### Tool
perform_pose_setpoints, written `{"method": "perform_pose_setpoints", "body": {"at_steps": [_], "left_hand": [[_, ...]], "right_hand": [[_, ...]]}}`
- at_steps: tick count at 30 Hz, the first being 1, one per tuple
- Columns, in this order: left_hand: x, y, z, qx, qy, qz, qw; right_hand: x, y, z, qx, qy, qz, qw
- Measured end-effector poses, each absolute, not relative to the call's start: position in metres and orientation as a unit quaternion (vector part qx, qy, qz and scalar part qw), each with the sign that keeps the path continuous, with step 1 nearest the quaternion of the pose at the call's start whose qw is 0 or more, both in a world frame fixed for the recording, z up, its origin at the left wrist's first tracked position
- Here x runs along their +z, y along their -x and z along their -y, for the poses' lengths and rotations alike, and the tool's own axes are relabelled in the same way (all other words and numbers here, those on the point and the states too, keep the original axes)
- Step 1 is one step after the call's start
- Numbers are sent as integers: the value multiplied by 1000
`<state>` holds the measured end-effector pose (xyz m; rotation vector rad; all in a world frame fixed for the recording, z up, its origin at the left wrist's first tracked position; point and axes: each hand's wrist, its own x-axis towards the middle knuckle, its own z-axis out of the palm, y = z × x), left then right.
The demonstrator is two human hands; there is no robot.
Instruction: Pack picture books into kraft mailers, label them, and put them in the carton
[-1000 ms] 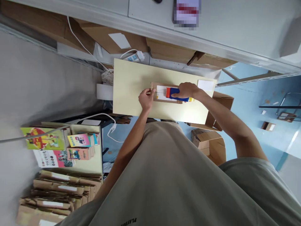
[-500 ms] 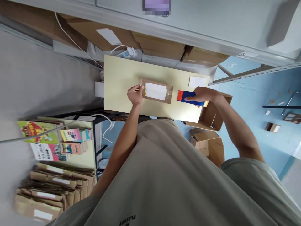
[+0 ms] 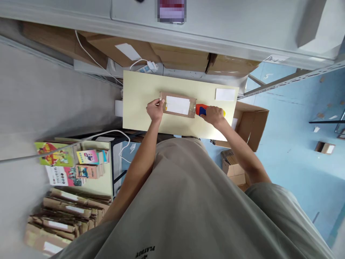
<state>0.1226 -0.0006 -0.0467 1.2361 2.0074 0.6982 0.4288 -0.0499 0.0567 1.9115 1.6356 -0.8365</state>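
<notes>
The left hand (image 3: 155, 109) pinches the parcel's (image 3: 178, 105) left end mid-tabletop (image 3: 140, 93); the right hand (image 3: 215, 114) grips a tape dispenser (image 3: 202, 109) touching its right end.

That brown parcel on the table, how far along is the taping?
Looks done: the brown parcel lies flat on the table with a white label on top and glossy tape at its right end. In hand: the left hand pinches the parcel's left end, while the right hand grips the tape dispenser at the right end. Left, probably: cutting the tape and pressing it down.
</notes>
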Motion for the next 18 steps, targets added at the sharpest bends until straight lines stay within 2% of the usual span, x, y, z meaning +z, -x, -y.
{"method": "perform_pose_setpoints", "body": {"at_steps": [4,11,16,18], "left_hand": [[-45,-125,2,265,-494,-763,323],[-45,-125,1,277,-509,-753,311],[-42,-121,2,276,-515,-746,319],[-41,-120,5,272,-517,-745,322]], "right_hand": [[45,-428,62,-302,-725,-589,191],[27,-427,78,-275,-743,-592,147],[10,-435,100,-295,-776,-530,172],[7,-444,110,-335,-810,-469,112]]}}
